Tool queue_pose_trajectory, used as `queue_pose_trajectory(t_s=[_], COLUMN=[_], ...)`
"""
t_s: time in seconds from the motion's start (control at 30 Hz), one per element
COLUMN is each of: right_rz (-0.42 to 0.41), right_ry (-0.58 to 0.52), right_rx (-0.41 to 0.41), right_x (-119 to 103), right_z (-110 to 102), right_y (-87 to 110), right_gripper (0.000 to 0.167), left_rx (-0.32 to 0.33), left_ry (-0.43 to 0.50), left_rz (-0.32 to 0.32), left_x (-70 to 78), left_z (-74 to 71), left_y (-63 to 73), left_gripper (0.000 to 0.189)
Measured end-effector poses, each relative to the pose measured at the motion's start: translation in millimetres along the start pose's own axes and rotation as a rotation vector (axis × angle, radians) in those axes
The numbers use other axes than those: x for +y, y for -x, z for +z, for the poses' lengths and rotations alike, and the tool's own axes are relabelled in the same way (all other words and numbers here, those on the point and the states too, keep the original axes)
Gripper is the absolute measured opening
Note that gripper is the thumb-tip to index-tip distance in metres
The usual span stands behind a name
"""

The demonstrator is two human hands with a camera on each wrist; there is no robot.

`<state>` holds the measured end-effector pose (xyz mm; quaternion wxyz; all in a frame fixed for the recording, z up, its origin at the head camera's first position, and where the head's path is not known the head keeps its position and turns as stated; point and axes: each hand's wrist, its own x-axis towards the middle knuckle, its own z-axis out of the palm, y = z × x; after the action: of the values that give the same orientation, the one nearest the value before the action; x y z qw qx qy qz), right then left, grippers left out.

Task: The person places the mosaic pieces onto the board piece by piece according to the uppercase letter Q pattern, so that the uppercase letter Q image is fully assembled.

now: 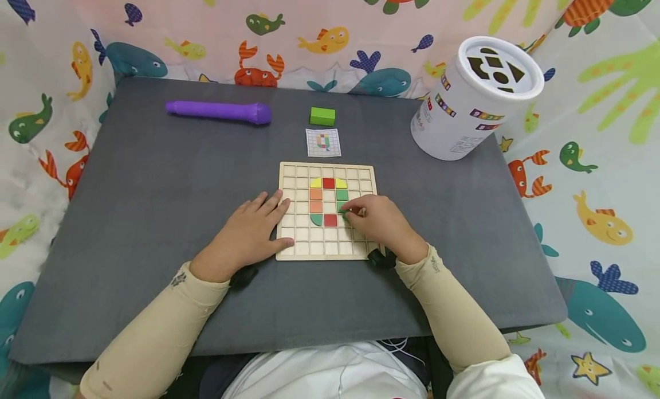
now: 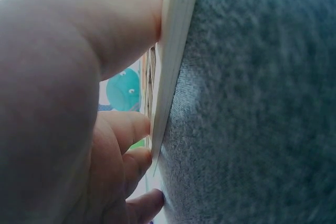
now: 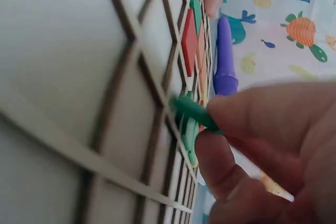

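Observation:
A wooden grid board lies on the grey table. Yellow, red, orange and green tiles, among them a red tile and an orange tile, sit in its cells in a ring-like pattern. My right hand pinches a green tile between thumb and forefinger, tilted over the board's grid. The tile's edge is at the ridges beside the lower red tile. My left hand rests at the board's left edge, fingers spread and thumb on its lower left part.
A small pattern card lies behind the board, with a green block beyond it. A purple tube-shaped stick lies at the back left. At the back right stands a white tub with shaped holes in its lid.

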<state>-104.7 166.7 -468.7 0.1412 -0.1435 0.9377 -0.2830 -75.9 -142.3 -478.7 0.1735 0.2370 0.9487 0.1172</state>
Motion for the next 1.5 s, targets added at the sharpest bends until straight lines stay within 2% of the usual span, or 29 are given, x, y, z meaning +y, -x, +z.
queue_pose_trajectory(t_s=[0.13, 0.23, 0.33, 0.5, 0.63, 0.7, 0.8, 0.9, 1.0, 1.1, 1.2, 1.27, 1.4, 1.5], right_rz=[0.060, 0.041, -0.017, -0.162, -0.238, -0.223, -0.167, -0.088, -0.024, 0.009, 0.000, -0.005, 0.014, -0.035], right_ry=[-0.049, 0.019, 0.097, 0.265, 0.352, 0.329, 0.258, 0.180, 0.165, 0.206, 0.268, 0.294, 0.274, 0.219], right_rx=[0.060, 0.070, 0.081, 0.097, 0.057, 0.052, 0.111, 0.196, 0.207, 0.166, 0.119, 0.119, 0.209, 0.275], right_x=[6, 8, 7, 0, -3, -2, 1, 8, 21, 38, 50, 53, 46, 30], right_z=[1, 4, 7, 12, 8, -1, -25, -52, -64, -54, -30, -16, -2, 2], right_y=[7.6, 10.4, 11.2, 6.9, 6.4, 10.2, 21.8, 36.5, 47.2, 52.8, 53.1, 51.2, 47.7, 45.8], right_gripper=[0.017, 0.021, 0.022, 0.019, 0.023, 0.030, 0.036, 0.034, 0.032, 0.030, 0.028, 0.024, 0.012, 0.007], left_rx=[0.004, 0.007, 0.008, 0.010, 0.006, 0.000, -0.008, -0.007, 0.001, 0.007, 0.018, 0.020, 0.013, 0.003], left_ry=[-0.005, -0.008, -0.011, -0.020, -0.015, -0.012, -0.005, -0.002, -0.001, 0.002, 0.001, 0.001, 0.004, 0.011], left_rz=[0.010, 0.016, 0.021, 0.024, 0.028, 0.026, 0.022, 0.016, 0.006, 0.002, 0.004, 0.002, -0.008, -0.015], left_x=[2.5, 2.9, 2.6, 0.5, 1.3, 2.4, 4.1, 4.8, 4.5, 2.1, -3.2, -7.7, -15.3, -17.2], left_z=[-1.4, -3.0, -4.5, -6.0, -4.8, -3.5, -1.4, -0.3, -0.9, -2.4, -3.6, -3.8, -1.9, 0.2], left_y=[-2.9, -3.2, -2.1, -0.3, 1.6, 2.7, 3.2, 3.5, 4.9, 6.0, 5.1, 3.9, 3.7, 5.5], left_gripper=[0.094, 0.093, 0.093, 0.091, 0.092, 0.092, 0.093, 0.093, 0.093, 0.092, 0.091, 0.092, 0.093, 0.093])
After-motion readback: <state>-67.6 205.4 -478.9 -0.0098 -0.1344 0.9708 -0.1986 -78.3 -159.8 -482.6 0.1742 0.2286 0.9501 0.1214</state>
